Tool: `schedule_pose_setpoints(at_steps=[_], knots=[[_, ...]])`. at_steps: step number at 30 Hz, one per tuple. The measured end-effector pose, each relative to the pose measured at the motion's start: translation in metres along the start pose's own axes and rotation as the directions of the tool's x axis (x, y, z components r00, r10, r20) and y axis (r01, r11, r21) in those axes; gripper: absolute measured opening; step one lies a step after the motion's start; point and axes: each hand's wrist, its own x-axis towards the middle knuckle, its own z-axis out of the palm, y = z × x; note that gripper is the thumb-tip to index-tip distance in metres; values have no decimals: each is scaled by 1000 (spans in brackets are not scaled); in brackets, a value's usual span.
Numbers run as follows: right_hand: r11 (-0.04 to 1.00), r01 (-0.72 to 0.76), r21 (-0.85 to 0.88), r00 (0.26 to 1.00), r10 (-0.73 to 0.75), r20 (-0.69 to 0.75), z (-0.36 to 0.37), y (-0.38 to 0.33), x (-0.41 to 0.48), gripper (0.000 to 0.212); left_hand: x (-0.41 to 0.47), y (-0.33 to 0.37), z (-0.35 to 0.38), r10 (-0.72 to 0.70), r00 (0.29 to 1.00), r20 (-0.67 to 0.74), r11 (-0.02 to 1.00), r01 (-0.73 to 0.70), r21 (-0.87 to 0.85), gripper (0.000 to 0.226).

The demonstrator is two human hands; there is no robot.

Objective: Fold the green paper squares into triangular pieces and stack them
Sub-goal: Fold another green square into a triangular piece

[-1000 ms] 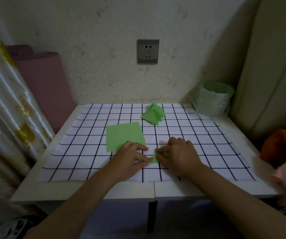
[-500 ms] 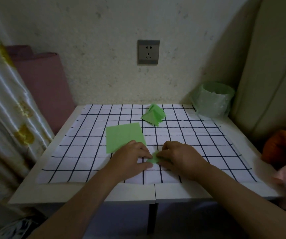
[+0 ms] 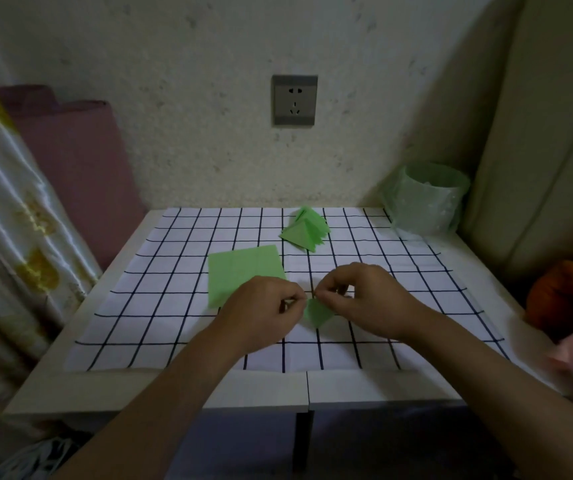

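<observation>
A small folded green triangle [image 3: 317, 312] hangs between my two hands just above the checked cloth [image 3: 160, 306]. My left hand [image 3: 264, 313] pinches its left corner and my right hand [image 3: 364, 299] pinches its top right edge. Flat green paper squares [image 3: 243, 271] lie in a pile on the cloth just behind my left hand. A stack of finished green triangles [image 3: 306, 230] sits near the far edge of the cloth.
A small bin lined with a green plastic bag [image 3: 427, 199] stands at the table's far right corner. A wall socket [image 3: 294, 100] is on the wall behind. A curtain [image 3: 4, 244] hangs at the left. Orange and pink items [image 3: 569, 306] lie off the right edge.
Both hands have lifted from pressing the paper flat on the cloth and now pinch the small folded triangle, raised slightly between them.
</observation>
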Motion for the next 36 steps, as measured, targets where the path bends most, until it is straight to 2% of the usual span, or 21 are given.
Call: schedule_pose_setpoints(at_steps=[3,6,13,16,18,20,23,25,30,33,36], knots=[[995,-20,94,999,17,36,-1,-2,-2,9,2,7,0,46,999,20,999,-46,-6,15],[992,-30,123,1000,30,6,2,-4,-2,11,3,12,-1,41,999,23,999,-40,-18,15],[998,-33,-52,999,33,-17,5,0,-4,10,2,15,-2,-107,985,135,986,122,-112,20],[998,-61,4,998,61,10,4,3,-3,10,1,12,-5,-145,979,140,979,162,-120,20],[997,-68,-25,997,69,22,5,5,-2,10,0,10,-6,-157,976,149,980,173,-103,20],[995,-92,-48,995,93,31,4,11,-1,10,-1,3,-8,-182,973,141,975,197,-101,22],[981,-168,-96,985,171,25,-4,27,-3,15,-1,-16,-23,-260,964,58,956,265,-123,25],[973,-229,-31,973,229,8,-9,33,-5,15,-1,-23,-32,-276,961,25,954,277,-113,26],[968,-177,179,984,180,3,0,16,-6,10,-5,-4,-22,-185,978,101,975,196,-110,30],[978,-107,180,994,103,28,10,4,-1,9,-3,7,-12,-113,987,116,990,122,-76,23],[979,-97,179,995,92,37,15,0,2,12,-1,11,-8,-62,993,102,993,71,-90,18]])
